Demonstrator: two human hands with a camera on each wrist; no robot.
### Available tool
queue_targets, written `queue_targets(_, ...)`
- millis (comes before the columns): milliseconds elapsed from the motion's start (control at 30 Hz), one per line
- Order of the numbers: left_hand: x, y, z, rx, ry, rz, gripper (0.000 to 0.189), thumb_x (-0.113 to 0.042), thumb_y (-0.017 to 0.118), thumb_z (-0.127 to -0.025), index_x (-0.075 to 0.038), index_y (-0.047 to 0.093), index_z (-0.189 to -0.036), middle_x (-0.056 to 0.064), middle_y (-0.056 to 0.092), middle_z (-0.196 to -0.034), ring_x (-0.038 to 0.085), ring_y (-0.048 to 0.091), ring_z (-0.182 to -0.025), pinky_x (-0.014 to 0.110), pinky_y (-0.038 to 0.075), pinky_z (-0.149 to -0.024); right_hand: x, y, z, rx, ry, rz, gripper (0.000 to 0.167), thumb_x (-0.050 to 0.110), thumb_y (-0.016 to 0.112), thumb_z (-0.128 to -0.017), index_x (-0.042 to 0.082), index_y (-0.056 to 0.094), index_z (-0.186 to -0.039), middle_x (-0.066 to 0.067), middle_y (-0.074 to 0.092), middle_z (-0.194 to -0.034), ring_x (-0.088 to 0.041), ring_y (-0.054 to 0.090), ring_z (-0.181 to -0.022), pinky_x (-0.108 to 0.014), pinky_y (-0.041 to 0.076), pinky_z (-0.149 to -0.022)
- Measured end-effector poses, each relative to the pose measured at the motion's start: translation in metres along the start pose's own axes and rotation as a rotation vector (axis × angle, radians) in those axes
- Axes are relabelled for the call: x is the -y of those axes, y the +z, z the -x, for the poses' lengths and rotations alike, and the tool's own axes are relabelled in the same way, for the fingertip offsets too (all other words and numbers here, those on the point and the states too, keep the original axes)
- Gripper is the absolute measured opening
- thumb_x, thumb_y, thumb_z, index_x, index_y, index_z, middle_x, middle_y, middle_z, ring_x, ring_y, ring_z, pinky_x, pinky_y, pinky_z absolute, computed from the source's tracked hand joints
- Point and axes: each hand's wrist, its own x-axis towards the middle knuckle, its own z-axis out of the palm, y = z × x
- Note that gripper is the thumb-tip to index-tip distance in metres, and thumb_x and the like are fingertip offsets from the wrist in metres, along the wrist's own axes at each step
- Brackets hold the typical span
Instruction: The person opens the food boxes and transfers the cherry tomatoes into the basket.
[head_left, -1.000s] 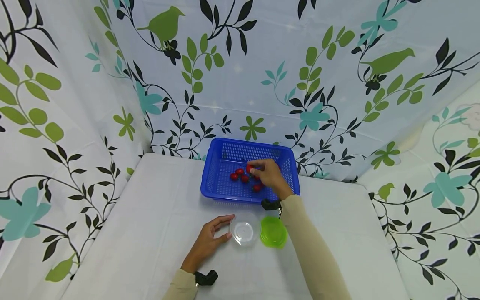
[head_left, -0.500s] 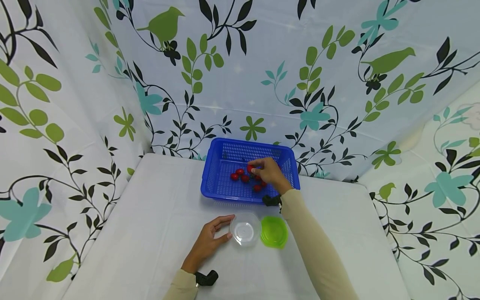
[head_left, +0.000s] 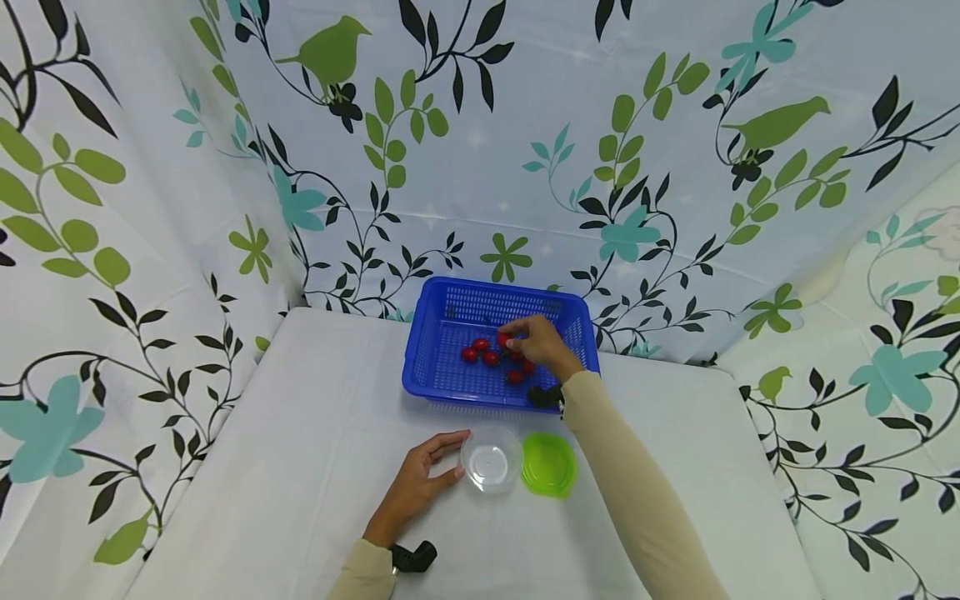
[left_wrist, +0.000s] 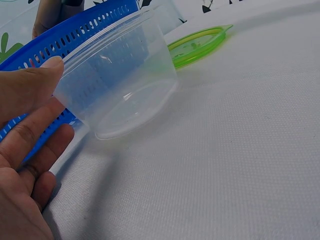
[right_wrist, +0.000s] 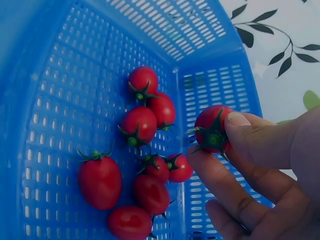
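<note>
In the head view my right hand (head_left: 542,343) is over the blue basket (head_left: 420,387). Its thumb and fingers pinch a cherry tomato (right_wrist: 212,129) with a green calyx, held above the basket floor. Several other cherry tomatoes (right_wrist: 100,182) lie loose in the basket below. My left hand (head_left: 422,477) is at the near left, with thumb and fingers around the left side of a clear plastic container (left_wrist: 125,80). This round container stands upright on the table, and no lid covers it. A green lid (head_left: 549,465) lies to its right.
A white cloth covers the table (head_left: 315,433). Behind and on both sides hangs a patterned curtain (head_left: 480,167) with leaves and birds. The basket stands near the table's back edge, beyond the container and lid.
My right wrist has shifted slightly forward, while the fingers still pinch the tomato over the basket. The left hand and the container stay in place.
</note>
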Motion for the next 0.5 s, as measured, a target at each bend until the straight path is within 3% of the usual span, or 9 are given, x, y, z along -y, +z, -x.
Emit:
queue_targets(267, -0.001, 0.001, 0.0, 0.004, 0.007, 0.021, 0.054, -0.001, 0.074, -0.097, -0.009, 0.059, -0.148, 0.018, 0.059, -0.155, 0.028, 0.056, -0.146, 0.014, 0.038, -0.117, -0.008, -0.002, -0.006, 0.017, 0.022, -0.009, 0.028, 0.005, 0.066, -0.103, 0.011, 0.077, -0.129, -0.014, 0.071, -0.136, -0.033, 0.066, -0.128, -0.053, 0.048, -0.118)
queue_targets(500, -0.002, 0.0, 0.0, 0.007, 0.002, 0.027, 0.054, -0.002, 0.075, -0.097, -0.007, 0.059, -0.148, 0.02, 0.058, -0.155, 0.036, 0.054, -0.146, 0.012, 0.038, -0.117, -0.014, -0.002, -0.012, 0.029, 0.022, 0.012, 0.03, 0.001, 0.067, -0.101, 0.007, 0.076, -0.128, -0.015, 0.073, -0.132, -0.033, 0.07, -0.121, -0.053, 0.049, -0.117)
